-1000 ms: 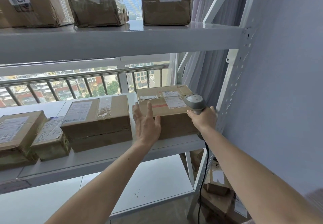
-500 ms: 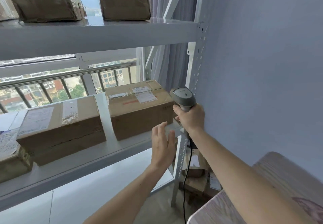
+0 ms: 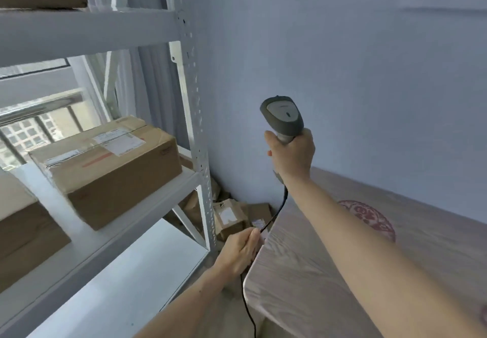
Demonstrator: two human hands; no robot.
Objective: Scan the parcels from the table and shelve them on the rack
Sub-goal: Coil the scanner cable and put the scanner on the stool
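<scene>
The right hand [image 3: 291, 154] holds the scanner [image 3: 283, 119] in a closed grip above the tabletop [image 3: 329, 264]. The left hand [image 3: 238, 252] pinches its cable [image 3: 276, 211]. The parcel [image 3: 110, 169] sits on the rack [image 3: 196, 116], well left of both.

Right hand [image 3: 291, 157] grips scanner [image 3: 283, 119]; left hand [image 3: 238, 252] pinches cable [image 3: 279, 210].

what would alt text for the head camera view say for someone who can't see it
A person's right hand holds a grey barcode scanner upright in front of a pale wall while the left hand grips its black cable beside a wooden table. To the left, a taped cardboard parcel sits on a white metal rack.
</scene>
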